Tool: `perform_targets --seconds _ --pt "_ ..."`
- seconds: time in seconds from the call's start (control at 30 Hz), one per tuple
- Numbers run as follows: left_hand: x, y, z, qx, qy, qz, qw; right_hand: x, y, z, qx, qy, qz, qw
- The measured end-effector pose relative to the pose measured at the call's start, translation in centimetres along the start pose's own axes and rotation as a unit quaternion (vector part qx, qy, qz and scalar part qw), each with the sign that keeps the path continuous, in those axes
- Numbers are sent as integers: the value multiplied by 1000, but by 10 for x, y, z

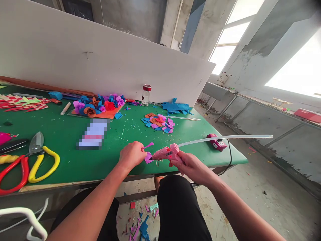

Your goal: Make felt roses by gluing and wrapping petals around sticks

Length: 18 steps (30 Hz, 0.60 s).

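So the left hand (132, 154) has its fingers pinched narrow on some purple paper (148, 158), and the right hand (188, 164) has its fingers wrapped around a pink glue gun (166, 153), tip right by that paper, near the left fingertips. A long glue stick (225, 138) pokes out past the right fingers. Cut paper pieces (156, 123) are piled beyond both.

Working remotely, I see smooth pink plastic on the glue gun (167, 153), its translucent stick (225, 137) glossy, the purple paper (148, 157) matt, the green tabletop (132, 134) smooth, the near-left scissors (36, 143) metal-bladed with shiny plastic handles (25, 169).
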<state>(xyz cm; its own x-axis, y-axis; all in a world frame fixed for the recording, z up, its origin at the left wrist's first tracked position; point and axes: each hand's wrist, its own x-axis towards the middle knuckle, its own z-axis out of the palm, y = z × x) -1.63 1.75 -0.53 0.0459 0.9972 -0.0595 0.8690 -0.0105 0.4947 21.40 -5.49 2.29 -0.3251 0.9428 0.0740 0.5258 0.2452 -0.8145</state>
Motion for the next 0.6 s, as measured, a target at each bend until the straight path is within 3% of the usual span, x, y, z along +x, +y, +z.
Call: perform_targets --seconds 0.33,0.6 --pt "-1 -1 0 33 -10 10 999 4 -11 1 -88 -57 -8 994" --pt "-1 -1 0 48 -12 16 999 4 -17 1 -103 -62 -23 992"
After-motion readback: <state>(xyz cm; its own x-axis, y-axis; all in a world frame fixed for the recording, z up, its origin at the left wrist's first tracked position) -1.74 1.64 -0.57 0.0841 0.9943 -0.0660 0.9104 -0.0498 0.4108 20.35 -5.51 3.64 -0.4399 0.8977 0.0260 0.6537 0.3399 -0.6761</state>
